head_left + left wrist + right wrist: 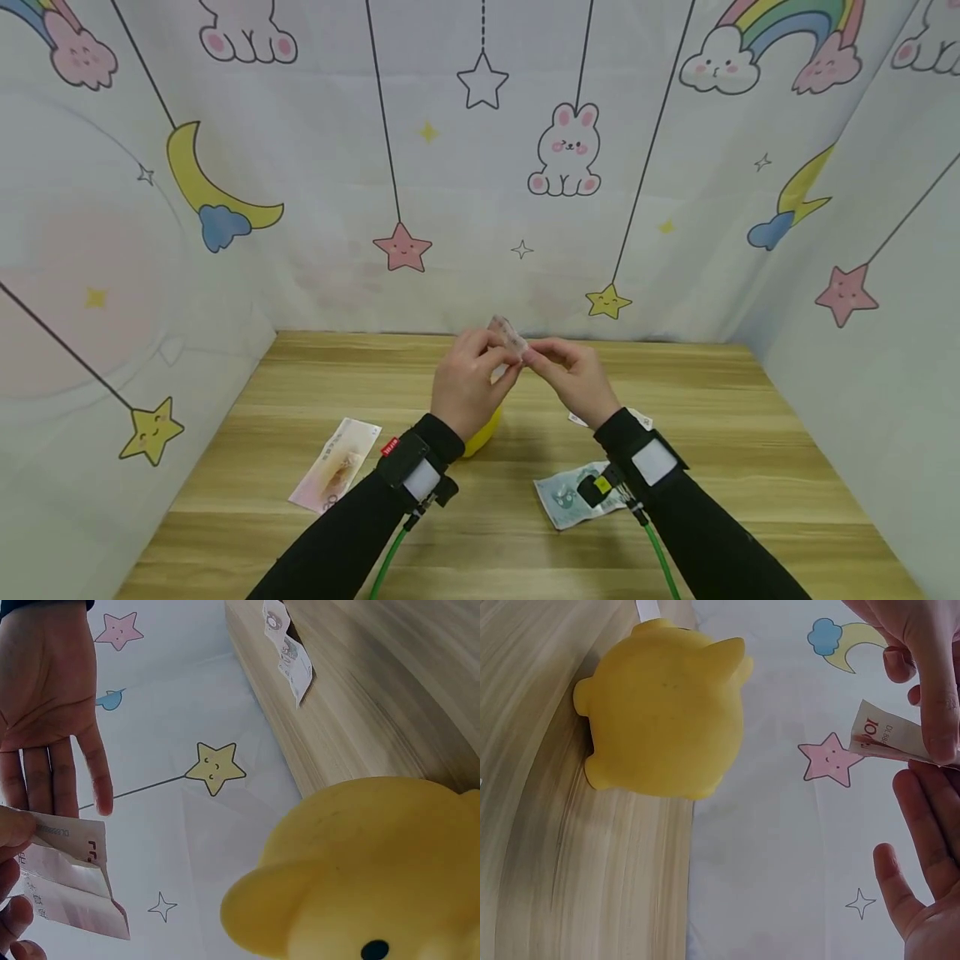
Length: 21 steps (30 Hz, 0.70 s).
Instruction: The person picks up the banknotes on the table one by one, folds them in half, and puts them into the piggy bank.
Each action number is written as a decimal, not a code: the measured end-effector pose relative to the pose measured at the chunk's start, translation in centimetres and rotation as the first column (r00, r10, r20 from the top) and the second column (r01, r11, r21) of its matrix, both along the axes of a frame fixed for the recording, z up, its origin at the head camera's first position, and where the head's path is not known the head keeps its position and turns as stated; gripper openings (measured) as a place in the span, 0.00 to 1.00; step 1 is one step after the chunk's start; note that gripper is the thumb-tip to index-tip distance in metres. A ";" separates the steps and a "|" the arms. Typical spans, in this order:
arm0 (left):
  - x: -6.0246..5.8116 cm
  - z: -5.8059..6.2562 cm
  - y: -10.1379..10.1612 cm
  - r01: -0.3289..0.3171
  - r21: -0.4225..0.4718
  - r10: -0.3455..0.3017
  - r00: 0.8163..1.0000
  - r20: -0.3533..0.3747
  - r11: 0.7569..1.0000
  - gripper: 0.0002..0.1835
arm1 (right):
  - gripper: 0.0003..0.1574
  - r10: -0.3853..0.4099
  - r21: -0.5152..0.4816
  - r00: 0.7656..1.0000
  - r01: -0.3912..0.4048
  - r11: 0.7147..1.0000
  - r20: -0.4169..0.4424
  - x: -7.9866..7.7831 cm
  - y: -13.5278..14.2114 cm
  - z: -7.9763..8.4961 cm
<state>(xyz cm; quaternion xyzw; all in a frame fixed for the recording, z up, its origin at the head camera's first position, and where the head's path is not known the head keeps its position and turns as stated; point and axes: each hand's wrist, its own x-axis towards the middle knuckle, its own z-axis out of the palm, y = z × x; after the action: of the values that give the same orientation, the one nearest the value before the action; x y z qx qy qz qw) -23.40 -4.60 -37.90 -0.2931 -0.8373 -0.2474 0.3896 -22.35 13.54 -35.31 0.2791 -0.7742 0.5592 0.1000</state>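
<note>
My left hand [471, 383] pinches a folded pinkish banknote [510, 336] above the table. From the other side, my right hand [573, 379] holds the note's near corner between thumb and fingers. Creases cross the banknote [71, 889] in the left wrist view, and a printed "100" shows on it in the right wrist view. Below the hands stands a yellow piggy bank [664, 712], mostly hidden by my left hand and wrist in the head view; its ear and one eye show in the left wrist view.
On the wooden table [480, 533], a flat pink-and-orange banknote [337, 465] lies at left. A creased green banknote [566, 498] is partly under the right wrist camera. Another pale note [641, 419] lies behind the right wrist. Patterned cloth walls [330, 275] enclose the table's back and sides.
</note>
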 end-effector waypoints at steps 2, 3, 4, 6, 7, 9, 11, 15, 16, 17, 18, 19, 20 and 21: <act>0.0 0.0 0.0 -0.005 -0.008 0.005 1.000 -0.005 1.000 0.07 | 0.10 -0.004 -0.004 1.000 0.004 1.000 0.006 0.0 0.0 0.0; 0.0 -0.1 0.1 -0.007 -0.013 0.007 1.000 -0.009 1.000 0.07 | 0.10 -0.007 -0.005 1.000 0.007 1.000 0.007 0.0 -0.1 0.0; 0.0 -0.1 0.1 -0.007 -0.015 0.007 1.000 -0.011 1.000 0.07 | 0.10 -0.010 -0.004 1.000 0.010 1.000 0.007 0.0 -0.1 0.0; 0.0 -0.1 0.1 -0.010 -0.020 0.010 1.000 -0.018 1.000 0.07 | 0.10 -0.018 -0.001 1.000 0.018 1.000 0.000 0.0 -0.1 0.0; -0.1 -0.1 0.1 -0.011 -0.022 0.011 1.000 -0.021 1.000 0.07 | 0.09 -0.021 0.002 1.000 0.021 1.000 -0.008 0.0 -0.1 0.0; -0.1 -0.2 0.1 -0.011 -0.021 0.011 1.000 -0.028 1.000 0.08 | 0.09 -0.024 0.004 0.999 0.025 1.000 -0.023 0.0 -0.1 0.0; -0.1 -0.3 0.2 -0.013 -0.018 0.012 0.999 -0.043 1.000 0.08 | 0.09 -0.024 0.003 0.999 0.024 1.000 -0.042 0.0 0.0 -0.1; -0.2 -0.5 0.2 -0.024 -0.029 0.021 0.996 -0.090 0.999 0.08 | 0.08 -0.023 -0.008 0.998 0.022 1.000 -0.066 -0.3 0.0 -0.3; -0.2 -0.5 0.2 -0.027 -0.034 0.024 0.995 -0.101 0.999 0.08 | 0.08 -0.022 -0.013 0.997 0.021 1.000 -0.077 -0.6 0.1 -0.7; -0.2 -0.5 0.2 -0.033 -0.039 0.029 0.994 -0.108 0.999 0.08 | 0.08 -0.025 -0.016 0.996 0.024 1.000 -0.085 -1.0 0.2 -1.1; -0.1 -0.5 0.2 -0.038 -0.044 0.033 0.993 -0.114 0.998 0.08 | 0.08 -0.031 -0.013 0.996 0.030 0.999 -0.086 -1.0 0.2 -1.1; -0.1 -0.5 0.2 -0.042 -0.048 0.036 0.992 -0.119 0.998 0.09 | 0.08 -0.036 -0.010 0.995 0.036 0.999 -0.090 -1.0 0.2 -1.1; -0.2 -0.5 0.2 -0.046 -0.050 0.039 0.992 -0.120 0.998 0.09 | 0.08 -0.042 -0.006 0.995 0.042 0.999 -0.093 -1.0 0.2 -1.0; -0.2 -0.4 0.2 -0.050 -0.054 0.043 0.992 -0.122 0.997 0.09 | 0.07 -0.050 -0.001 0.994 0.050 0.999 -0.097 -1.0 0.2 -0.9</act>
<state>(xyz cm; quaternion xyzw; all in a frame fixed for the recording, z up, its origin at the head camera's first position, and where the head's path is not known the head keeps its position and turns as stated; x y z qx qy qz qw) -23.55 -4.42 -38.35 -0.2990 -0.8254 -0.1964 0.4367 -23.35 13.74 -36.25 0.2867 -0.7757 0.5415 0.1512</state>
